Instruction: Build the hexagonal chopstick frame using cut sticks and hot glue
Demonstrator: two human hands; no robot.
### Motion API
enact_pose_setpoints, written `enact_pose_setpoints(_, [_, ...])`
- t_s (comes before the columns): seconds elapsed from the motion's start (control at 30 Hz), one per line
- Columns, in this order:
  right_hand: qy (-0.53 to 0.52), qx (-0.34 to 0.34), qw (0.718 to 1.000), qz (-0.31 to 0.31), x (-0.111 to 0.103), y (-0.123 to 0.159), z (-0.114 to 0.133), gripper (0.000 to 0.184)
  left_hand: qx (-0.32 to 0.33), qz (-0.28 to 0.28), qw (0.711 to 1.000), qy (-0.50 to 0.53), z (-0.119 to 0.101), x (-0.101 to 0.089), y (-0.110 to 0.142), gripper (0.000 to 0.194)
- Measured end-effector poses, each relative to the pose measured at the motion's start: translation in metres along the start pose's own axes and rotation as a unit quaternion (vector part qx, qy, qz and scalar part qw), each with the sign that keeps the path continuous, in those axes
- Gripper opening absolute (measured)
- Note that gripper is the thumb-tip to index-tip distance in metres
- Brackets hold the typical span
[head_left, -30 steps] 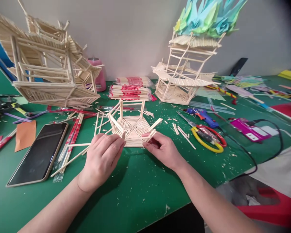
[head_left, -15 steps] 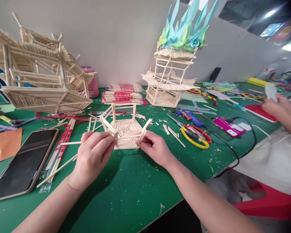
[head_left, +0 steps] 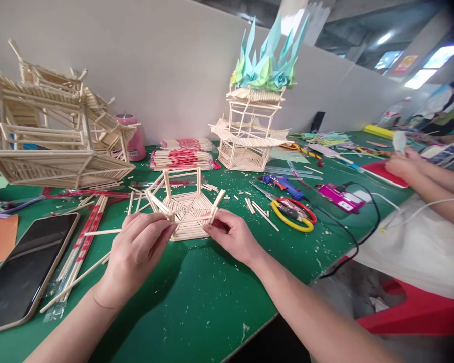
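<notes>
A small hexagonal frame of thin wooden sticks (head_left: 186,205) stands on the green table, with a slatted floor and short upright posts joined by rails. Across its near side, between two posts, runs a thin wooden stick (head_left: 191,220). My left hand (head_left: 139,244) is closed, thumb and fingers pinching the stick's left end by the front left post. At the other end my right hand (head_left: 232,234) pinches the stick against the right post, which leans outward. My fingertips cover both joints, so contact with the posts is partly hidden.
To the right lie scissors (head_left: 295,214), a blue glue gun (head_left: 283,186) and a magenta power box (head_left: 340,197) with cables. A phone (head_left: 30,267) lies left. Behind stand a large stick house (head_left: 60,166) and a stick tower (head_left: 245,146). A co-worker's hands (head_left: 403,164) hold something at right.
The view has swung to the right, so everything sits further left and a little lower. Both hands keep the same pinch on the stick at the frame.
</notes>
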State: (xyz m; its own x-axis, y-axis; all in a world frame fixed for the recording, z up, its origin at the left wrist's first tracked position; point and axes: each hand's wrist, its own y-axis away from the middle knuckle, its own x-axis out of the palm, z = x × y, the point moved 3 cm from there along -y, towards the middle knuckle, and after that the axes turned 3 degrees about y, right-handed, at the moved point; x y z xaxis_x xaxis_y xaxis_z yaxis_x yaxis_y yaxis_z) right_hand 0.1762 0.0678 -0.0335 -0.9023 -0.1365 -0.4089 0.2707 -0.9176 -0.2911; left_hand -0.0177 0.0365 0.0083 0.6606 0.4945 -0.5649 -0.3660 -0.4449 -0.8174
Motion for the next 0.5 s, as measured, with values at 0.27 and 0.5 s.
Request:
enact_pose_setpoints(0.27, [-0.013,-0.006,1.000,-0.010,-0.0011,-0.0018,0.0062,0.017,0.003,-0.007,1.000,-0.012,-0.0017,0.0000,0.0000,0.012])
enact_pose_setpoints(0.5, [-0.019,-0.009,1.000,-0.014,-0.0024,-0.0020,0.0102,0.016,-0.004,-0.005,1.000,-0.024,-0.0035,-0.0012,-0.0020,0.010])
